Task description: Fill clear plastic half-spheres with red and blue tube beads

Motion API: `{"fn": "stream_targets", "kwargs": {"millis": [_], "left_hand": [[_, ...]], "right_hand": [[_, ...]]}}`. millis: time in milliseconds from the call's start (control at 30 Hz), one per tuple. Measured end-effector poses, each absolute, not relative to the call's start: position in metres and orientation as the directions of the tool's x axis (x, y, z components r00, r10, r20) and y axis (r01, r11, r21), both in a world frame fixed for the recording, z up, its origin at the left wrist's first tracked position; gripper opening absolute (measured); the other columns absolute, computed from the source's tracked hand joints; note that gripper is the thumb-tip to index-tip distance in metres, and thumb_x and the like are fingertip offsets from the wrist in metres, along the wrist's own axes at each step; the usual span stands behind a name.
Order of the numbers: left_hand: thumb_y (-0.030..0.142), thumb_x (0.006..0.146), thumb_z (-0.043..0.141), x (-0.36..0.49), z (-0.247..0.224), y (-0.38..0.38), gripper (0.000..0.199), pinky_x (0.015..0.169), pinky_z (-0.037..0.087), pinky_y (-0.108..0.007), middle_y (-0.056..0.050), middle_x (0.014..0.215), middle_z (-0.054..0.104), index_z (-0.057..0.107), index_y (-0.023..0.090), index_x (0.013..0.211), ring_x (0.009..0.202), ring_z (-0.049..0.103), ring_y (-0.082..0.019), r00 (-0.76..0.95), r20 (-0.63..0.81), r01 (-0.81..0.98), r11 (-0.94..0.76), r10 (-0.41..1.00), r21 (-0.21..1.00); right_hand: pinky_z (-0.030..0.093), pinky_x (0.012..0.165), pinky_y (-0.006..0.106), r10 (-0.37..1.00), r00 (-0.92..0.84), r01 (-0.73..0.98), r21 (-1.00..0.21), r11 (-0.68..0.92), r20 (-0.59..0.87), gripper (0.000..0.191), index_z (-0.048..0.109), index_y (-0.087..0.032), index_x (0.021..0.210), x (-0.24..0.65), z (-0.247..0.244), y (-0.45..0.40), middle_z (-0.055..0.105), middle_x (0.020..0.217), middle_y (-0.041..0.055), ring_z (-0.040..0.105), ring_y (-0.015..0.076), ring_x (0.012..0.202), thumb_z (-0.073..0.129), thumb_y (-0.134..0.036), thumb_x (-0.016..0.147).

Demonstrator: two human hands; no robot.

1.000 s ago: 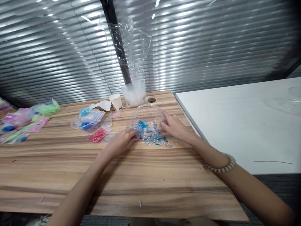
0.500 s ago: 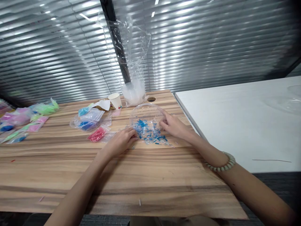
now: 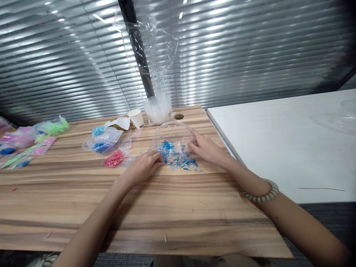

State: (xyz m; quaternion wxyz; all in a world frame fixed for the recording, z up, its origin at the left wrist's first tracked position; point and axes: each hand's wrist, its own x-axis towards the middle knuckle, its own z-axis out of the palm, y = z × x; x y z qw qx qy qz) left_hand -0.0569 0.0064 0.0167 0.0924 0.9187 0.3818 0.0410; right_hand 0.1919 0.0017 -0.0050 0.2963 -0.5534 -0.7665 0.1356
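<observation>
A clear plastic bowl (image 3: pixel 174 126) stands tilted on the wooden table, its rim raised at the back. Short blue and clear tube pieces (image 3: pixel 178 157) lie in a loose pile at its front, some of them out on the wood. My right hand (image 3: pixel 204 148) grips the bowl's right side, index finger along the rim and the other fingers curled. At the left edge of the pile is my left hand (image 3: pixel 147 163), its fingers bent and pressed together at the tabletop. Whatever those fingertips hold is hidden.
Left of the bowl lie a bag of red pieces (image 3: pixel 114 158), a dish with blue bags (image 3: pixel 101 142) and a paper cup (image 3: pixel 136 118). A wrapped stack of clear cups (image 3: pixel 158 107) stands behind. Colourful bags (image 3: pixel 25 139) sit far left; a white table (image 3: pixel 278 148) adjoins at right.
</observation>
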Motion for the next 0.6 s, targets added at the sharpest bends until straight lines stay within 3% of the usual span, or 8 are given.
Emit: {"fn": "stream_targets", "kwargs": {"millis": [600], "left_hand": [[0.026, 0.091, 0.044, -0.0586, 0.0156, 0.0071, 0.017, 0.074, 0.042, -0.028, -0.005, 0.093, 0.06, 0.057, 0.018, 0.086, 0.084, 0.056, -0.018, 0.712, 0.013, 0.686, -0.7, 0.702, 0.202]], "right_hand": [[0.039, 0.056, 0.024, 0.928, -0.218, 0.737, -0.572, 0.359, 0.302, 0.066, 0.025, -0.013, 0.144, 0.1919, -0.0049, 0.0005, 0.065, 0.065, 0.0006, 0.056, 0.0179, 0.057, 0.041, -0.017, 0.08]]}}
